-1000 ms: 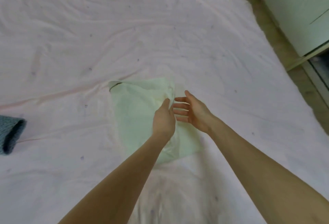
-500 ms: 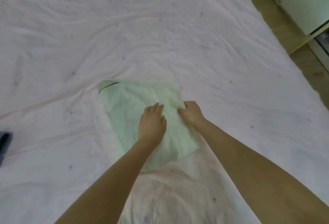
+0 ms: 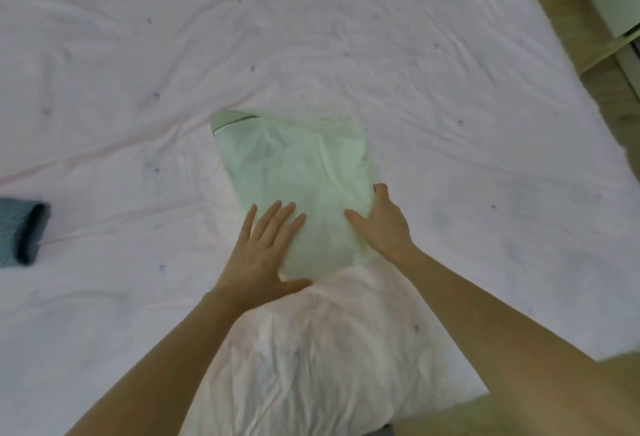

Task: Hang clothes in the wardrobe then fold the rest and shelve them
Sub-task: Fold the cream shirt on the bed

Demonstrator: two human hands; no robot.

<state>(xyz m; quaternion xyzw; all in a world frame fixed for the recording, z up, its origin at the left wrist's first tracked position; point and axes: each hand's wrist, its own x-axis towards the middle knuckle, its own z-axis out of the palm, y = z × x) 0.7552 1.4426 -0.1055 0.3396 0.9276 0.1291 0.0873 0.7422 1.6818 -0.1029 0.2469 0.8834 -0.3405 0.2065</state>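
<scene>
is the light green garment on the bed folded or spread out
Folded: the green garment lies as a compact rectangle with layered edges, both hands on it.

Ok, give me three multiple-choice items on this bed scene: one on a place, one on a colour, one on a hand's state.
1. Where does the dark grey-blue rolled cloth lie?
A far left edge
B on the green garment
C on the floor

2. What colour is the folded garment?
A red
B pale green
C black

3. How is the left hand?
A fist
B gripping a hanger
C flat, fingers spread

Answers:
1 A, it sits at the frame's left edge on the pale pink bedsheet.
2 B, plainly pale green.
3 C, straight fingers rest on the garment.
</scene>
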